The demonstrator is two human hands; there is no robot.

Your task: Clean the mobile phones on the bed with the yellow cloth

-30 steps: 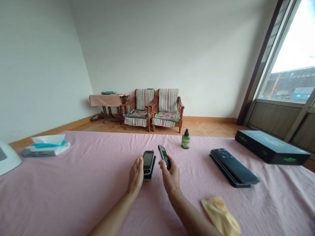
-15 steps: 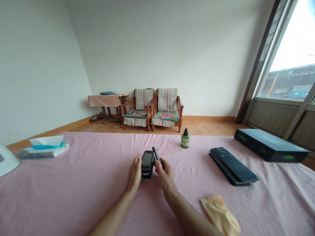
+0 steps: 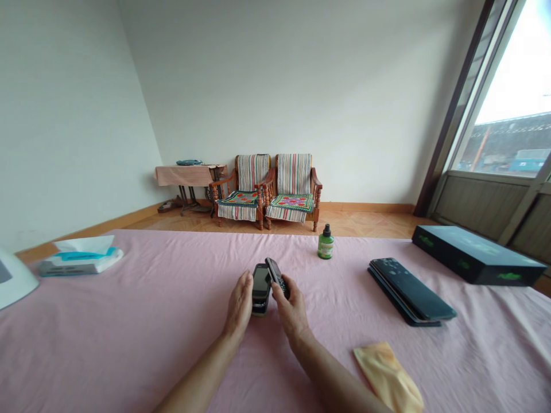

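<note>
Part of a smooth, white, rounded object (image 3: 15, 282) is cut off by the left edge of view. Beside it, a white-and-blue soft pack of tissues (image 3: 81, 264) is set on a pink, wrinkled cloth (image 3: 150, 321). Left hand (image 3: 238, 305) is laid along the left side of a black touchscreen phone (image 3: 260, 282); its fingers are mostly hidden, so whether it is clamped cannot be told. The phone is stacked on another flat item, only partly seen, between the two hands. A slim dark keypad phone (image 3: 274, 271) is held tilted at the touchscreen phone's right side, pinched between thumb and fingers of the right hand (image 3: 293, 310). Farther right are noted: a green bottle with black cap (image 3: 326, 245), upright; a crumpled yellow cloth (image 3: 390, 376); stacked flat dark devices (image 3: 408, 289); a black rectangular box with green lettering (image 3: 469, 255).
</note>
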